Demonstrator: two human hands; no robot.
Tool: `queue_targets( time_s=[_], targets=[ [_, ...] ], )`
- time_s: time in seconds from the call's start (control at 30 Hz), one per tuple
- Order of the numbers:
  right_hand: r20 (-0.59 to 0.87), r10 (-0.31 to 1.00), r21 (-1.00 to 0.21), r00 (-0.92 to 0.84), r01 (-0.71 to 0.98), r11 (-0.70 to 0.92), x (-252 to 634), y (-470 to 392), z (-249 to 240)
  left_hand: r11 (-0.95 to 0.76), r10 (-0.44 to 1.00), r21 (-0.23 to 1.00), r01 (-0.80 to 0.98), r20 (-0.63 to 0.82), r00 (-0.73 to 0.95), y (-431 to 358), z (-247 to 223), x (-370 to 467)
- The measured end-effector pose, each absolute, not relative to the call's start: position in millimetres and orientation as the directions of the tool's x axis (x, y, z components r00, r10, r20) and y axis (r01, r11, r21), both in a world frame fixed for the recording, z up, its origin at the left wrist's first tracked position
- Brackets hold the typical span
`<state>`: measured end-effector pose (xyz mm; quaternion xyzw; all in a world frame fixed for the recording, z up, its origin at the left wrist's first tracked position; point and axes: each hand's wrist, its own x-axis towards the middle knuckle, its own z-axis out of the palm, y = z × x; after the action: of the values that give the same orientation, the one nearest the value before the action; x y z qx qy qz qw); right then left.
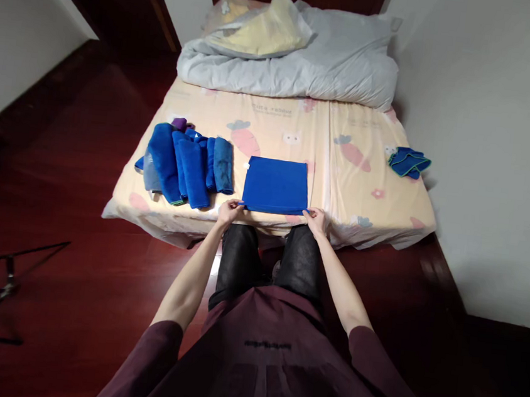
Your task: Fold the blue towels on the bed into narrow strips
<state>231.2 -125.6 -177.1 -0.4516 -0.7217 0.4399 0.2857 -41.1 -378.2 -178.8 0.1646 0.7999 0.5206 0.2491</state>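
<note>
A blue towel (276, 184) lies flat on the bed close to its front edge, with a small white tag at its left side. My left hand (230, 210) pinches the towel's near left corner. At the near right corner, my right hand (316, 220) grips the same edge between thumb and fingers. That near edge looks slightly folded or rolled between the two hands. Left of the towel sits a pile of rolled blue towels (193, 166), with a purple one (179, 124) at the back.
The bed (355, 195) has a carrot-patterned sheet. A crumpled blue cloth with green edging (409, 162) rests at its right side. A grey quilt (350, 59) and a yellow pillow (268, 31) lie at the head. A black tripod stand (8, 285) is on the floor at left.
</note>
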Motion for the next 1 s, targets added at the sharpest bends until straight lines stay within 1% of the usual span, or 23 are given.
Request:
queue_targets(
  time_s=[0.07, 0.2, 0.3, 0.43, 0.53, 0.67, 0.83, 1.0],
  targets=[
    [0.044, 0.903, -0.887, -0.427, 0.4, 0.232, 227, -121, -178, 0.416, 0.505, 0.909, 0.024, -0.208, -0.837, -372, -177, -42],
    [-0.012, 0.877, -0.914, -0.48, 0.361, 0.185, 222, -117, -181, 0.33, 0.533, 0.941, 0.069, -0.126, -0.836, -367, -175, -42],
    [-0.043, 0.878, -0.904, -0.477, 0.392, 0.169, 220, -118, -184, 0.291, 0.559, 0.953, 0.08, -0.101, -0.823, -366, -177, -41],
    [-0.038, 0.896, -0.893, -0.442, 0.418, 0.168, 218, -119, -188, 0.345, 0.549, 0.939, 0.016, -0.188, -0.814, -367, -178, -40],
    [-0.025, 0.902, -0.893, -0.432, 0.416, 0.175, 217, -117, -192, 0.375, 0.54, 0.924, 0.069, -0.158, -0.827, -369, -176, -40],
    [-0.028, 0.878, -0.877, -0.477, 0.433, 0.208, 221, -116, -195, 0.422, 0.524, 0.896, 0.139, -0.116, -0.844, -376, -173, -38],
    [-0.025, 0.857, -0.806, -0.515, 0.517, 0.287, 229, -122, -198, 0.483, 0.515, 0.86, 0.165, -0.126, -0.848, -383, -178, -35],
    [-0.079, 0.866, -0.756, -0.494, 0.596, 0.271, 229, -125, -195, 0.556, 0.481, 0.814, 0.168, -0.151, -0.864, -380, -185, -35]
  ],
)
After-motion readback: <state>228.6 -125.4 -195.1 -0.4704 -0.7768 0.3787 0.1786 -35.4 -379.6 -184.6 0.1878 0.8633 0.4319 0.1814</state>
